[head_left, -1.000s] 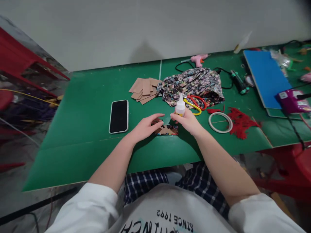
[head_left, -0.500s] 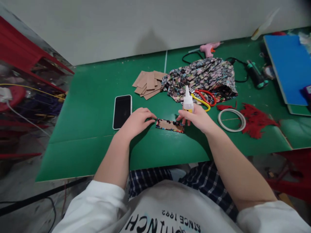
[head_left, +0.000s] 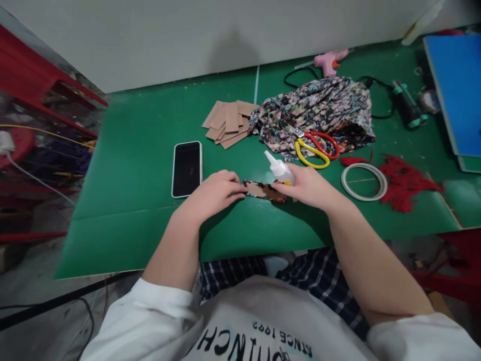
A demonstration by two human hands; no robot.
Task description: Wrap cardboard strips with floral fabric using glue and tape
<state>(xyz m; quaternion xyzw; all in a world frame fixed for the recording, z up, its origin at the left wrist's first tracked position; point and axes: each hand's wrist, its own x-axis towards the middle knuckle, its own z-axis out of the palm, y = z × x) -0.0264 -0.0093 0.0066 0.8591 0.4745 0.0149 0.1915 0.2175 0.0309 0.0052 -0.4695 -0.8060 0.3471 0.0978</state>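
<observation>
A small cardboard strip [head_left: 263, 190] with floral fabric folded over its edges lies on the green table in front of me. My left hand [head_left: 220, 193] has its thumb and fingertips closed at the strip's left end. In my right hand [head_left: 310, 184] is a white glue bottle [head_left: 281, 171] with a pointed nozzle, tilted up and to the left above the strip. Right thumb and fingertips reach the strip's right end; what the lower fingers do is hidden. Beyond the bottle, scissors [head_left: 314, 150] with red and yellow handles rest partly on crumpled floral fabric [head_left: 319, 110].
Left of the strip lies a phone [head_left: 187, 169]. Several cardboard pieces [head_left: 231, 120] are piled behind. To the right are a tape roll [head_left: 345, 189], red scraps [head_left: 404, 183], a black-green tool [head_left: 408, 108] and a blue board [head_left: 458, 90]. A pink glue gun [head_left: 328, 62] sits at the back.
The glue bottle has gone from upright to tilted leftward, its nozzle lower. My left fingers have come onto the strip's left end, and my right hand has lowered to its right end.
</observation>
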